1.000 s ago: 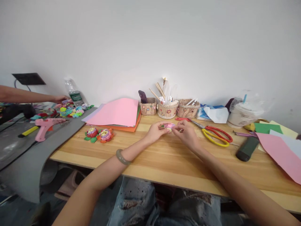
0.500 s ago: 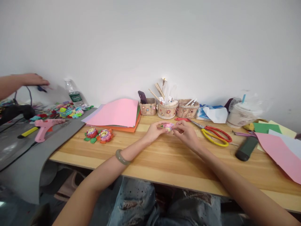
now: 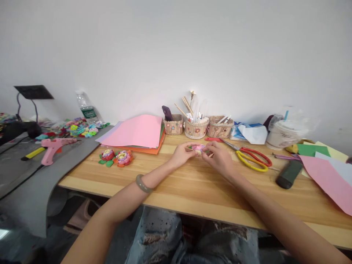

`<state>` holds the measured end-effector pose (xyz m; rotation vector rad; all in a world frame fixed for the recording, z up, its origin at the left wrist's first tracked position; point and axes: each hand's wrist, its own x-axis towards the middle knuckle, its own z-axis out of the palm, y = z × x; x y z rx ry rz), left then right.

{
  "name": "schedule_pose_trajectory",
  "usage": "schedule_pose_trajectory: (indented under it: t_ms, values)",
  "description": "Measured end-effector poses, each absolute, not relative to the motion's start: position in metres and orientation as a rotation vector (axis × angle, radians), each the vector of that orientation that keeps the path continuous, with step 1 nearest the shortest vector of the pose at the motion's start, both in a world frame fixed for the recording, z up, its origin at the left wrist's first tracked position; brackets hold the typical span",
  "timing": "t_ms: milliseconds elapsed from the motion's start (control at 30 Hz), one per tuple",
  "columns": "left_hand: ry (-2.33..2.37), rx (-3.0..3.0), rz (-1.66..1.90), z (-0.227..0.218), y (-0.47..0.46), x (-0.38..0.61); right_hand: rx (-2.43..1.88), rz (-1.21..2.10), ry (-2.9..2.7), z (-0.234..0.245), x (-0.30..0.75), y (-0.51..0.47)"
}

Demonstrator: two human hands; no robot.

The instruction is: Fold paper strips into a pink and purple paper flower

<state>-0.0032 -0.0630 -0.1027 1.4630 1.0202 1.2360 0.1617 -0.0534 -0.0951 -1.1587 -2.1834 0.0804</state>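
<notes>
Both my hands pinch a small pink paper flower just above the wooden table.

My left hand (image 3: 182, 153) and right hand (image 3: 219, 157) meet fingertip to fingertip, both curled closed around the small pink paper flower (image 3: 198, 147) between them. Just right of my right hand lie the scissors (image 3: 251, 157); well left of my left hand sit two finished flowers (image 3: 116, 157). Beyond my fingers stand three small baskets (image 3: 196, 127) and the pink paper stack (image 3: 136, 132).

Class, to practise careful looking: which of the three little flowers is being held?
The pink flower pinched between the left hand and right hand; the other two flowers lie untouched on the table.
</notes>
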Motion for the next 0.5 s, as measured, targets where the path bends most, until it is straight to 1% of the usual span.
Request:
schedule_pose_trajectory:
  t_ms: [233, 400, 500]
  values:
    - [1.013, 1.526, 1.282, -0.1073, -0.0594, -0.0033, -1.220, -0.041, -2.173, -0.0938, 0.1568, -0.0591]
    - [0.995, 1.551, 1.308, -0.1079, -0.0593, -0.0032, -1.217, 0.014, -2.152, -0.0930, 0.1556, -0.0623]
    - [0.995, 1.547, 1.318, -0.1078, -0.0591, -0.0033, -1.197, 0.118, -2.118, -0.0944, 0.1559, -0.0613]
